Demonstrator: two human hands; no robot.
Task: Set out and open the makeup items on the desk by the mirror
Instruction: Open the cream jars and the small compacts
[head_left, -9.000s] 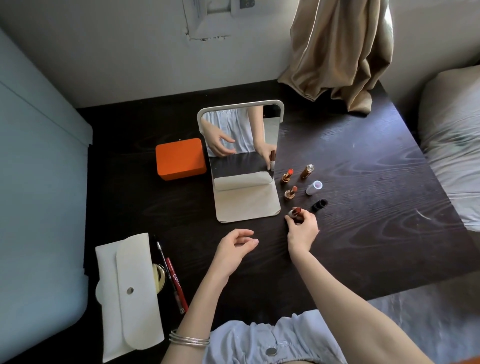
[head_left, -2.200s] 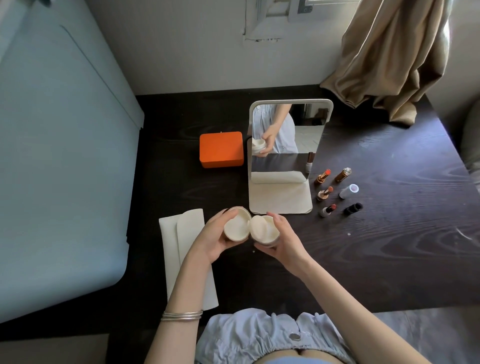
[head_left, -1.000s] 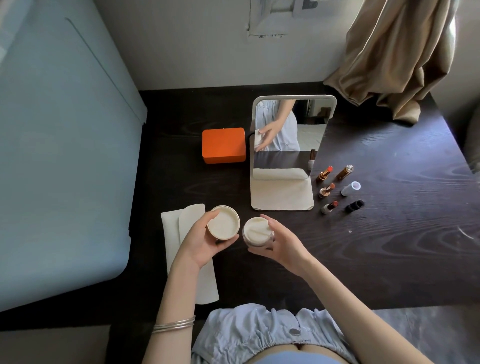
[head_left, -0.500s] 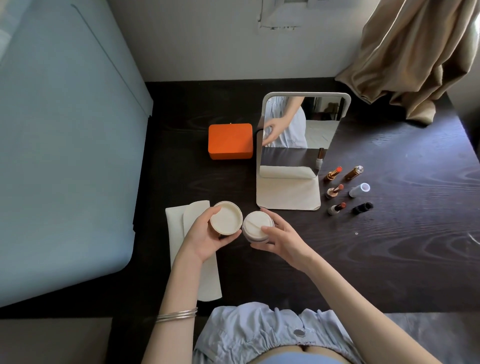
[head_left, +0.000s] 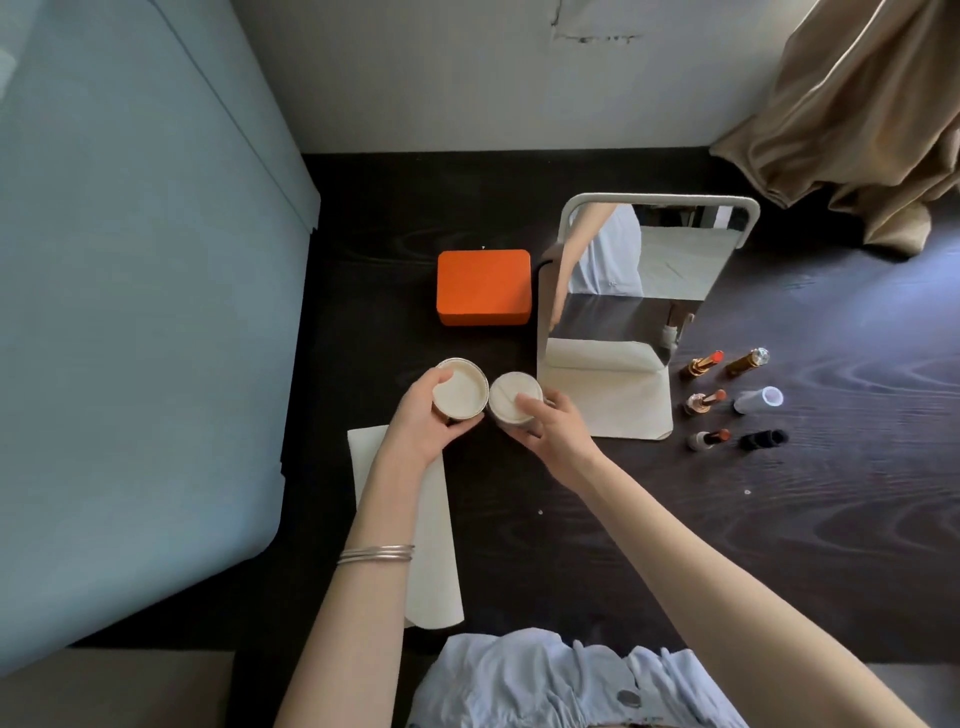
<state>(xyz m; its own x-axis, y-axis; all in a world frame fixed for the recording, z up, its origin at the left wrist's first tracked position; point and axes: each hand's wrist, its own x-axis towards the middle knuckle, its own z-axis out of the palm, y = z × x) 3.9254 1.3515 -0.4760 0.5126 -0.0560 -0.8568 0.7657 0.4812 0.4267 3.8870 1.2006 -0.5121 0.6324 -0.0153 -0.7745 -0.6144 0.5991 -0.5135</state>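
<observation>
I am sitting in a home bedroom set up as a makeup corner. My dark wood table (head_left: 779, 545) fills the middle of the frame, with a standing mirror (head_left: 644, 260) at upper centre, a beige curtain (head_left: 857, 114) at upper right, and pale blue bedding (head_left: 130, 312) at left.

Dark wood-grain desk (head_left: 831, 519). On it: orange box (head_left: 484, 287) left of standing mirror (head_left: 639, 291); white pouch (head_left: 431, 545) at near left; three opened lipsticks (head_left: 704, 402) and three caps (head_left: 758, 400) right of mirror base.
</observation>
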